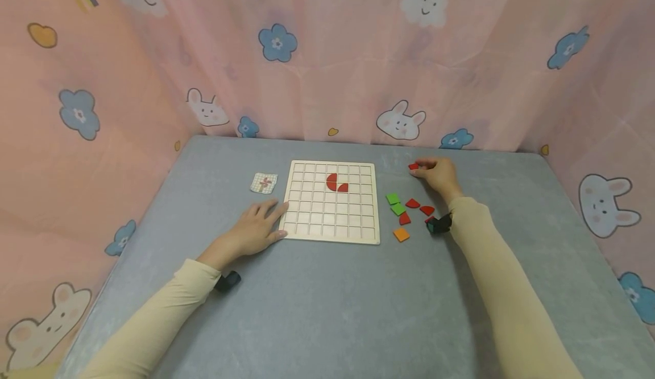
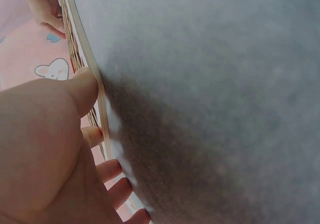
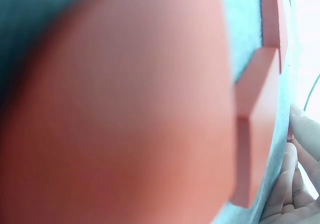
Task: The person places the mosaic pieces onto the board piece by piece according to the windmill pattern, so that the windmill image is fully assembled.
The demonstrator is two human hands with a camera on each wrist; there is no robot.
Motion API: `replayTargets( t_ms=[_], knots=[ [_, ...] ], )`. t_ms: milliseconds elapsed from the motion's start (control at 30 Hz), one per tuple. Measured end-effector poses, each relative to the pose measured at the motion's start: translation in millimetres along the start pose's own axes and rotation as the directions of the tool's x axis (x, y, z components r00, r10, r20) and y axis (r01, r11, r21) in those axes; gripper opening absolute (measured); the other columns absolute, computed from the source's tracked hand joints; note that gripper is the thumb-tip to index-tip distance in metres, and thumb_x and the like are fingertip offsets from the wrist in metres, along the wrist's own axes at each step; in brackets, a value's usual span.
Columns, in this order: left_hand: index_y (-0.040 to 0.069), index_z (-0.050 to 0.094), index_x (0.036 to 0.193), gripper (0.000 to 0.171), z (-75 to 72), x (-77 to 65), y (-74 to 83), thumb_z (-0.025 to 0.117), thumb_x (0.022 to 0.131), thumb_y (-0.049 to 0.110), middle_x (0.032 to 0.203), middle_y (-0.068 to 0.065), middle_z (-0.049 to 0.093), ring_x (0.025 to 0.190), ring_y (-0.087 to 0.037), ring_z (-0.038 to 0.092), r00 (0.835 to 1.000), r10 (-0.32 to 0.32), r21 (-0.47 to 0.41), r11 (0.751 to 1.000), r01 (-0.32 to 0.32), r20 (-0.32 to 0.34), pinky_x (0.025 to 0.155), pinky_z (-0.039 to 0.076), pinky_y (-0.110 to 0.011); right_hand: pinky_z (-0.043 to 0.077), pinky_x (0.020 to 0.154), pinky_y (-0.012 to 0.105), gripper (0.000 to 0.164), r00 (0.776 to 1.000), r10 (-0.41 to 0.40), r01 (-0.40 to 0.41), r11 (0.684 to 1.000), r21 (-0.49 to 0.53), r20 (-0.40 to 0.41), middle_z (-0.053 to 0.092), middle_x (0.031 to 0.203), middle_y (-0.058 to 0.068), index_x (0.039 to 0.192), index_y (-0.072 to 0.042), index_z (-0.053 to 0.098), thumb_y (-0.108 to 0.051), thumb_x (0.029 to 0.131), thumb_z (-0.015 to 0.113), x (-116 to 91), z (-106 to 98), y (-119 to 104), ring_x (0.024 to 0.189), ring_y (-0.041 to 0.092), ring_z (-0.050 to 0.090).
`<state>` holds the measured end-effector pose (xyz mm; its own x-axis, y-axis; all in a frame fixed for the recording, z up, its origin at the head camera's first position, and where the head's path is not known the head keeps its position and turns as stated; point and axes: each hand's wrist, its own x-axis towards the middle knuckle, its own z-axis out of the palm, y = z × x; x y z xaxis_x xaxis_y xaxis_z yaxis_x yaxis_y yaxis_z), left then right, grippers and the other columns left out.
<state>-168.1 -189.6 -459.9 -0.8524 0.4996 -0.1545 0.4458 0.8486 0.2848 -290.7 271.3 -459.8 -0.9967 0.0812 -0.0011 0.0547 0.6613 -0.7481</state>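
A wooden grid board lies on the grey table with red quarter-round pieces set in its upper middle squares. At the board's left edge rests my left hand, fingers spread; in the left wrist view its thumb touches the board's side. Beyond the board's upper right corner, my right hand pinches a small red piece between thumb and fingers. The right wrist view shows that hand only at its edge, behind a large, blurred red piece near the camera.
Right of the board lie two green squares, an orange square and several loose red quarter-rounds, some beside my right wrist. A small card with a red pattern on a grid lies left of the board. A printed curtain borders the table.
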Motion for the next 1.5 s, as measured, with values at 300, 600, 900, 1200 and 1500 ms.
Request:
replayTargets(
  t_ms=[300, 600, 900, 1200, 1500],
  knots=[
    [0.002, 0.030, 0.166, 0.067, -6.6, -1.7, 6.1, 0.055, 0.112, 0.032, 0.165, -0.033, 0.028, 0.145, -0.056, 0.035, 1.000, 0.001, -0.006, 1.000, -0.001, 0.005, 0.118, 0.029, -0.068, 0.040, 0.080, 0.033, 0.043, 1.000, -0.023, 0.022, 0.999, -0.023, -0.012, 0.065, 0.111, 0.028, 0.134, 0.009, 0.068, -0.017, 0.100, 0.076, 0, -1, 0, 0.098, 0.033, 0.053],
    [0.005, 0.029, 0.168, 0.069, 0.8, 1.3, 0.1, 0.054, 0.111, 0.037, 0.167, -0.030, 0.028, 0.147, -0.055, 0.035, 1.000, -0.001, -0.011, 1.000, 0.000, -0.020, 0.120, 0.029, -0.068, 0.045, 0.087, 0.039, 0.045, 0.994, -0.094, 0.097, 0.993, -0.060, 0.049, 0.067, 0.120, 0.033, 0.137, 0.009, 0.066, -0.017, 0.101, 0.075, -1, -9, -4, 0.108, 0.041, 0.059],
    [0.005, 0.028, 0.168, 0.070, -0.1, 0.7, 0.5, 0.054, 0.111, 0.038, 0.167, -0.030, 0.027, 0.146, -0.055, 0.034, 1.000, -0.001, -0.008, 1.000, 0.001, -0.013, 0.120, 0.028, -0.068, 0.049, 0.079, 0.037, 0.046, 0.959, -0.174, 0.200, 0.975, -0.101, 0.224, 0.068, 0.122, 0.021, 0.143, -0.004, 0.067, -0.023, 0.102, 0.075, -4, 0, -20, 0.105, 0.034, 0.058],
    [0.005, 0.028, 0.168, 0.070, 1.1, 1.0, 0.1, 0.054, 0.111, 0.037, 0.167, -0.031, 0.028, 0.146, -0.055, 0.035, 1.000, -0.003, -0.005, 1.000, 0.003, -0.013, 0.120, 0.028, -0.068, 0.053, 0.097, 0.052, 0.043, 0.892, -0.287, 0.321, 0.946, -0.040, 0.349, 0.067, 0.124, 0.017, 0.140, -0.006, 0.070, -0.020, 0.100, 0.077, -18, 22, -49, 0.112, 0.035, 0.062],
    [0.005, 0.028, 0.168, 0.070, -1.7, -0.9, 2.9, 0.054, 0.112, 0.037, 0.167, -0.032, 0.027, 0.146, -0.056, 0.034, 1.000, -0.005, -0.008, 1.000, 0.005, 0.003, 0.120, 0.027, -0.068, 0.045, 0.085, 0.038, 0.042, 0.831, -0.331, 0.389, 0.921, -0.040, 0.447, 0.065, 0.120, 0.014, 0.136, -0.009, 0.074, -0.021, 0.097, 0.082, -20, 41, -63, 0.100, 0.028, 0.054]
  ],
)
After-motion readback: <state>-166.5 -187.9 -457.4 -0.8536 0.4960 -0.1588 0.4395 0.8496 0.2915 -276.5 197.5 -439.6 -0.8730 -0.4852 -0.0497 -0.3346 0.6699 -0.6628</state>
